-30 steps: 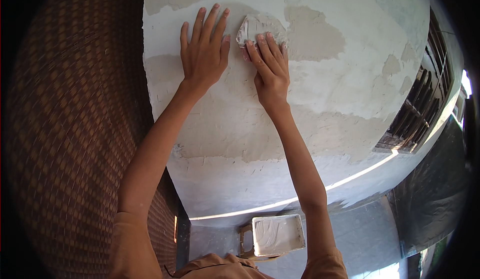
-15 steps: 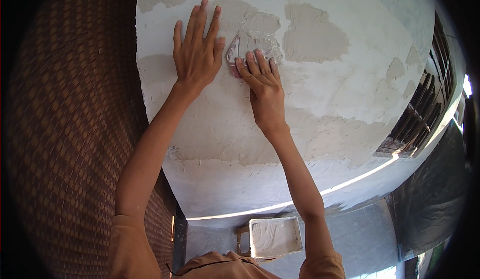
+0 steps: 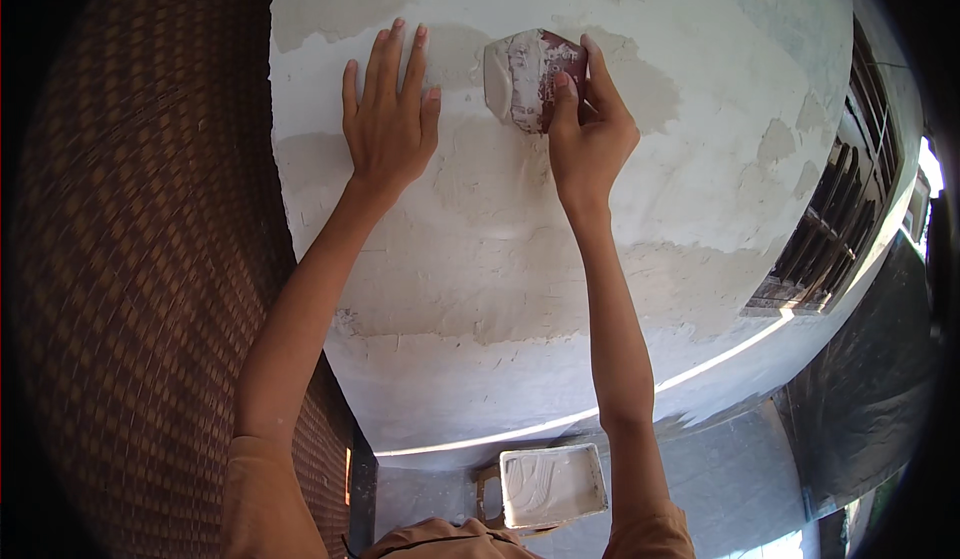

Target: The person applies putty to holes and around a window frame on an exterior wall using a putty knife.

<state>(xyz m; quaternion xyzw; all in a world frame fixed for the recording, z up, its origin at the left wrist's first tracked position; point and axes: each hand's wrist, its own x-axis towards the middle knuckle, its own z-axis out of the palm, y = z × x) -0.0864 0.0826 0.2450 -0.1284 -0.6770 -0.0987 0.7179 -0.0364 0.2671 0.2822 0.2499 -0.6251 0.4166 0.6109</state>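
My right hand (image 3: 596, 131) grips a flat, dark red scraper (image 3: 563, 71) by its right side, thumb on the face toward me and fingers behind. Whitish-grey paste coats the scraper's face, thickest along its left part. It is held at the white wall (image 3: 690, 194); whether its edge touches the surface I cannot tell. To the left, my left hand (image 3: 388, 124) lies flat against the wall with fingers spread, holding nothing. Damp grey-beige patches of filler (image 3: 640, 79) show around both hands.
Below, a rectangular tray (image 3: 551, 486) of white paste rests on a small brown stool (image 3: 487, 499). A woven brown panel (image 3: 150, 239) borders the wall at left. At right is a barred window opening (image 3: 828, 234), with dark sheeting (image 3: 860, 359) below it.
My right hand has shifted right and turned the scraper, from pressed flat under my fingers to pinched at its right side with the paste-covered face showing. My left hand stays on the wall.
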